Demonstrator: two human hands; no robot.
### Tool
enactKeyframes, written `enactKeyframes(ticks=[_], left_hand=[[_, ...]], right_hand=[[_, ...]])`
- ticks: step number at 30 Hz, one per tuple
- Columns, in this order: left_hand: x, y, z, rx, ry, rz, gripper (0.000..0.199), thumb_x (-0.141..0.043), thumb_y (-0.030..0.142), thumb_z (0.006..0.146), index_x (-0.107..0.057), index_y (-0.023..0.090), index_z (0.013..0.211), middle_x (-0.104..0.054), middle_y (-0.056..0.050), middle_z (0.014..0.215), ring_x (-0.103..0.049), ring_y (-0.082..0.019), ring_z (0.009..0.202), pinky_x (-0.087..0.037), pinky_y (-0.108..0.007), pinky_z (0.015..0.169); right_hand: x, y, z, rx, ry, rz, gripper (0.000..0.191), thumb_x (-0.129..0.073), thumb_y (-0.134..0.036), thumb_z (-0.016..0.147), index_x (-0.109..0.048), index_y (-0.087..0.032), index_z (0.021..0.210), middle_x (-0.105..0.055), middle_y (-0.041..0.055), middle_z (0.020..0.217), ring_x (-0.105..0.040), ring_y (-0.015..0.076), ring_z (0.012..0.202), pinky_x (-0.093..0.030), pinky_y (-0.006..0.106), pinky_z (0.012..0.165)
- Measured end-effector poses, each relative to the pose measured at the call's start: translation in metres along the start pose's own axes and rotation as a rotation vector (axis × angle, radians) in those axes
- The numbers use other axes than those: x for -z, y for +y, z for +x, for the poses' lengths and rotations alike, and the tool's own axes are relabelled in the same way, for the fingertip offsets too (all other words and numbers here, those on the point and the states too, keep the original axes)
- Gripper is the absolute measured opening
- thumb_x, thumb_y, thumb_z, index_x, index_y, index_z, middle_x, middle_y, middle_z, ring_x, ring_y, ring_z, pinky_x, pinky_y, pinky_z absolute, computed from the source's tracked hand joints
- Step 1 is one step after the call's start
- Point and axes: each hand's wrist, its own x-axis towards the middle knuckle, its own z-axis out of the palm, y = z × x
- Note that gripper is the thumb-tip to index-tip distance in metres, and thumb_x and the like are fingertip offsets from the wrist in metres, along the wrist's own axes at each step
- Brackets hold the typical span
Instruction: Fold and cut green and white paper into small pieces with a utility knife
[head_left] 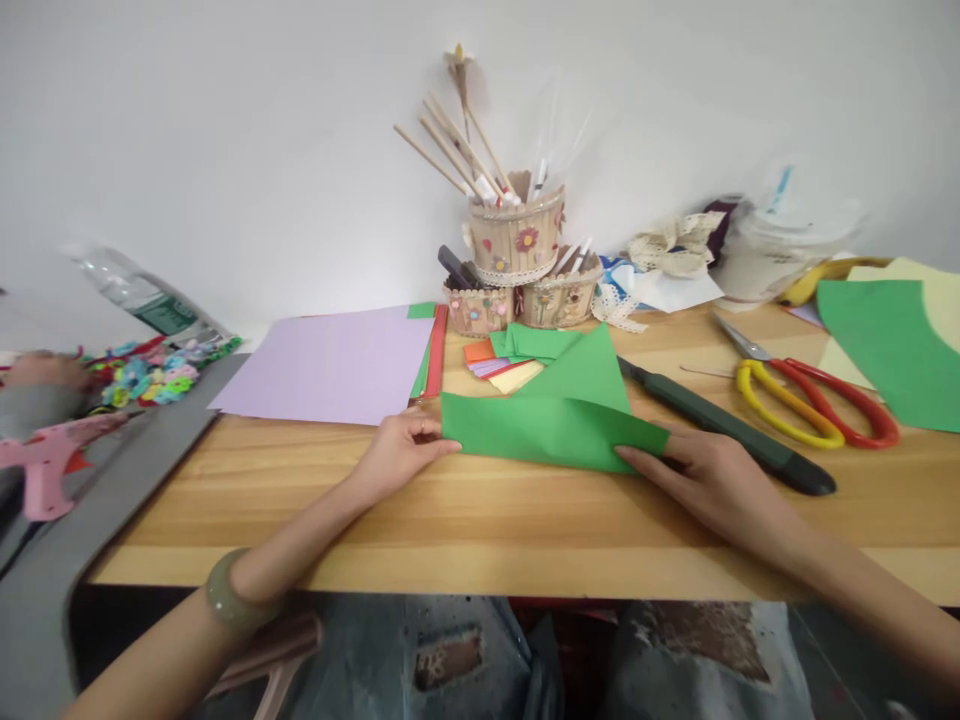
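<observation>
A long green paper strip (pixel 540 432) is held level above the wooden table (pixel 375 545). My left hand (pixel 397 455) pinches its left end between thumb and fingers. At the right end, my right hand (pixel 705 475) grips the strip with the thumb in front and the fingers behind. Directly behind the strip lies another green paper piece (pixel 592 370), beside small cut green pieces (pixel 540 342). A dark-handled cutter (pixel 735 430) lies diagonally just behind my right hand. Red and yellow scissors (pixel 810 400) rest farther right.
Purple paper (pixel 337 365) lies back left. Decorated baskets (pixel 521 240) with sticks and pens stand against the wall. Green sheets (pixel 892 350) and a plastic cup (pixel 780 250) are at right. On the grey table at left are a pink glue gun (pixel 49 465), a bottle (pixel 150 295) and another person's hand (pixel 49 370).
</observation>
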Motion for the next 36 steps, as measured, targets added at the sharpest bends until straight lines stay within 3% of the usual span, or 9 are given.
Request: enactKeyframes(ticks=[3,8,12,19,24,31,36], left_hand=[[-0.001,0.002,0.005,0.112,-0.01,-0.024,0.029,-0.066,0.04,0.073,-0.062,0.018,0.056,-0.052,0.003,0.055,-0.046,-0.013,0.054,-0.036,-0.025,0.054],[-0.001,0.006,0.011,0.228,-0.06,-0.073,0.034,-0.065,0.044,0.067,-0.052,0.018,0.049,-0.042,0.006,0.048,-0.036,-0.01,0.048,-0.027,-0.023,0.048],[-0.001,0.009,0.016,0.262,-0.085,-0.104,0.031,-0.063,0.045,0.065,-0.052,0.019,0.052,-0.044,0.006,0.051,-0.037,-0.01,0.049,-0.028,-0.023,0.049],[0.003,0.004,0.02,0.263,-0.145,-0.119,0.034,-0.063,0.048,0.069,-0.052,0.019,0.056,-0.046,0.006,0.053,-0.041,-0.011,0.05,-0.03,-0.022,0.05],[0.004,0.005,0.02,0.291,-0.175,-0.188,0.031,-0.068,0.044,0.063,-0.052,0.019,0.058,-0.048,0.006,0.054,-0.043,-0.01,0.05,-0.032,-0.022,0.05],[0.001,0.009,0.022,0.338,-0.133,-0.163,0.028,-0.07,0.042,0.06,-0.056,0.019,0.059,-0.055,0.004,0.056,-0.049,-0.012,0.053,-0.034,-0.024,0.052],[0.001,0.006,0.02,0.309,-0.125,-0.12,0.028,-0.07,0.044,0.061,-0.058,0.019,0.06,-0.058,0.004,0.057,-0.051,-0.013,0.054,-0.035,-0.024,0.053]], right_hand=[[0.001,0.001,0.007,-0.071,-0.009,-0.002,0.043,-0.041,-0.059,0.088,-0.058,-0.023,0.072,-0.066,0.004,0.066,-0.06,0.0218,0.059,-0.042,0.034,0.055],[0.001,0.001,0.014,-0.174,-0.016,-0.013,0.05,-0.039,-0.07,0.082,-0.048,-0.025,0.062,-0.058,0.0014,0.054,-0.053,0.0197,0.05,-0.039,0.032,0.051],[-0.005,0.004,0.018,-0.174,0.049,-0.118,0.051,-0.034,-0.07,0.085,-0.05,-0.025,0.066,-0.056,0.0014,0.054,-0.052,0.0195,0.05,-0.037,0.032,0.051],[-0.011,0.006,0.021,-0.183,0.109,-0.186,0.052,-0.028,-0.072,0.084,-0.036,-0.027,0.06,-0.05,0.0018,0.051,-0.05,0.0204,0.048,-0.032,0.032,0.048],[-0.01,0.002,0.019,-0.192,0.13,-0.212,0.052,-0.027,-0.075,0.082,-0.03,-0.028,0.059,-0.045,0.0012,0.048,-0.048,0.0206,0.046,-0.03,0.032,0.046],[-0.004,0.002,0.014,-0.21,0.066,-0.081,0.052,-0.04,-0.073,0.08,-0.058,-0.025,0.075,-0.056,0.0012,0.053,-0.053,0.0212,0.048,-0.036,0.033,0.049],[-0.003,0.004,0.014,-0.193,0.05,-0.071,0.053,-0.04,-0.074,0.081,-0.059,-0.024,0.076,-0.057,0.0011,0.055,-0.051,0.0193,0.049,-0.037,0.032,0.05]])
